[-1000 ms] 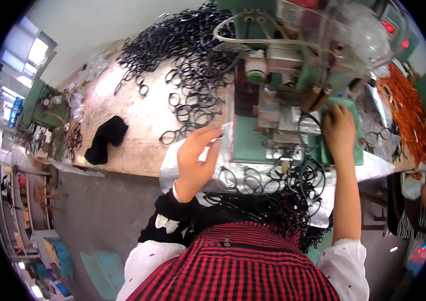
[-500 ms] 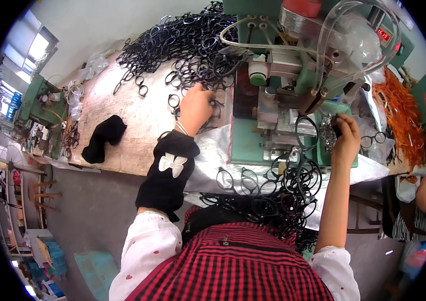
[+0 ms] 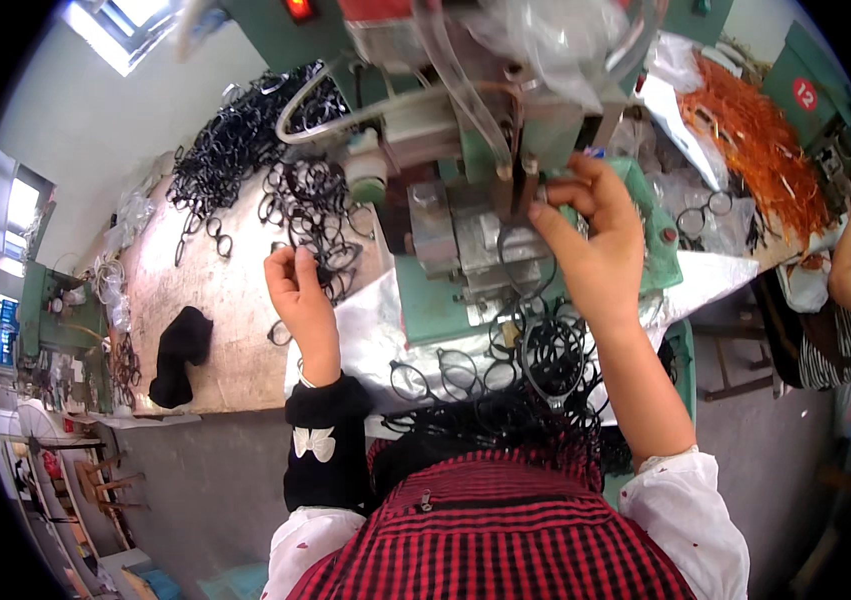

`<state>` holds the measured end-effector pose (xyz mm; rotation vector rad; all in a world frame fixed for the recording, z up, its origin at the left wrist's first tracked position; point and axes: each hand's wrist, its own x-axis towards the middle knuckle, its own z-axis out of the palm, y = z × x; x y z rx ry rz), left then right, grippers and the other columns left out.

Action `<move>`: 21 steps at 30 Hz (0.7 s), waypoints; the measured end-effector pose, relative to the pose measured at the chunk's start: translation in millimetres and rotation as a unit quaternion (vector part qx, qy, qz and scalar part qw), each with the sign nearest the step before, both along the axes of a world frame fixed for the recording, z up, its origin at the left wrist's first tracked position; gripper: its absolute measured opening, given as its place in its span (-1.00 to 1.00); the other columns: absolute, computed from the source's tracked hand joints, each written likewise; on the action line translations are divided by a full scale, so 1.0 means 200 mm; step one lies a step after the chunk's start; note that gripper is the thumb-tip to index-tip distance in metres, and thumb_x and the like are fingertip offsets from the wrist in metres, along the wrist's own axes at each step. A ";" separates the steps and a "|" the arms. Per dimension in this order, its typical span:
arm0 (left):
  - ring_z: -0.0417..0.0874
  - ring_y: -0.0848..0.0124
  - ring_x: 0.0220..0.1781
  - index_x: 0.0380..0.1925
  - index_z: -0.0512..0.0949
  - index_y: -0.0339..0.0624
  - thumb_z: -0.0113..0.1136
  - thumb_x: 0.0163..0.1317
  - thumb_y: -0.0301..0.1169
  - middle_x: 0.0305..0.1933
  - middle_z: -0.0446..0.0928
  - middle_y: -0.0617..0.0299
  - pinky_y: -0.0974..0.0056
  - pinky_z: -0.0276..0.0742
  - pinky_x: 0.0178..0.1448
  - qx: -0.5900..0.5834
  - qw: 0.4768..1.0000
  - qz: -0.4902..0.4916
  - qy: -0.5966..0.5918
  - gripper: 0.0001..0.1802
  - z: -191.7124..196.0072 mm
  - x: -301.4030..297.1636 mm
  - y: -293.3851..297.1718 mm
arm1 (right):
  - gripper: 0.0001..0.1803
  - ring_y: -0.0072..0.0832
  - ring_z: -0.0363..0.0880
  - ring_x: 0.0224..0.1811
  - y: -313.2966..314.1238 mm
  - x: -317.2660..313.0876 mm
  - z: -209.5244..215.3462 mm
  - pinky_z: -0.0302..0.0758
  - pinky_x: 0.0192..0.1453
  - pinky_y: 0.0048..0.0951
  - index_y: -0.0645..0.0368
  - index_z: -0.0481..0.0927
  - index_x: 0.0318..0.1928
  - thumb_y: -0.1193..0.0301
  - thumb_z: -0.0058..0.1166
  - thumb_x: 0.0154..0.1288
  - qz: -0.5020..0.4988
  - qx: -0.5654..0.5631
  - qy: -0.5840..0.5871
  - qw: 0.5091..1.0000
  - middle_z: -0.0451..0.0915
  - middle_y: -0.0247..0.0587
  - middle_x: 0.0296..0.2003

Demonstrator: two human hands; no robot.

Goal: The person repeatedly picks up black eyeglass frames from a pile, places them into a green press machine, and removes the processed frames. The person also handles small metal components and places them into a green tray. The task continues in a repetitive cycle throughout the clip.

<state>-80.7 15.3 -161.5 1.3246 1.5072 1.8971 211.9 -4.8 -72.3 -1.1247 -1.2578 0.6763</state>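
My right hand (image 3: 600, 235) is up at a green bench machine (image 3: 435, 310), its thumb and fingers bent together beside the upright tool (image 3: 517, 190). A dark round-rimmed eyeglass frame (image 3: 525, 275) hangs over the metal fixture (image 3: 480, 235), its upper end at my thumb. The tool and fingers partly hide that grip. On the left, my left hand (image 3: 300, 305) is raised with curled fingers, just in front of a loose spread of black eyeglass frames (image 3: 310, 200). Whatever its fingertips hold is too small to make out.
A big heap of black frames (image 3: 245, 130) lies at the back left. More frames (image 3: 555, 350) are bunched at the table's front edge. A black sleeve (image 3: 183, 350) lies on the left. Orange strips (image 3: 745, 140) and a seated co-worker (image 3: 845, 310) are at the right.
My right hand has left the pile of metal shavings and come to the tool and hanging frame. My left hand has drawn back from the black frames. The whole view has shifted.
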 end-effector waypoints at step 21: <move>0.58 0.30 -0.39 -0.38 0.58 -0.17 0.48 -0.12 -0.52 -0.05 0.66 0.08 0.24 0.63 -0.38 0.438 0.746 -0.274 0.421 -0.72 0.52 0.61 -0.13 | -0.78 -0.02 0.51 0.16 0.03 0.48 -0.33 0.42 0.26 -0.13 0.14 0.71 -0.21 0.45 0.28 0.07 -0.226 -0.009 -0.467 0.855 0.64 0.01 -0.09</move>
